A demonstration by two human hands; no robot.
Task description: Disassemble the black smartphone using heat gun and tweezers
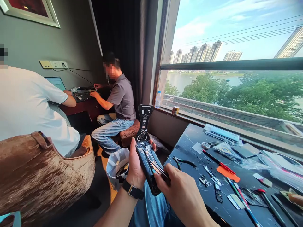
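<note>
Left hand [136, 165] clenching open black plastic housing [148, 167] at lower centre of frame, wristwatch [133, 190] showing on wrist; right hand [182, 195] pinching slim metal tweezers [158, 167], tips reaching among wires [151, 159] inside housing. Translucent plastic cup [117, 167] sitting just beside left hand. Black tabletop [189, 142] filling lower right, carrying red-handled screwdriver [219, 163], black-handled pliers [184, 162], plastic bags [276, 165]. Co-worker in grey polo shirt [121, 97] working at wooden desk [82, 105], upper centre-left of frame, both hands over tools
</note>
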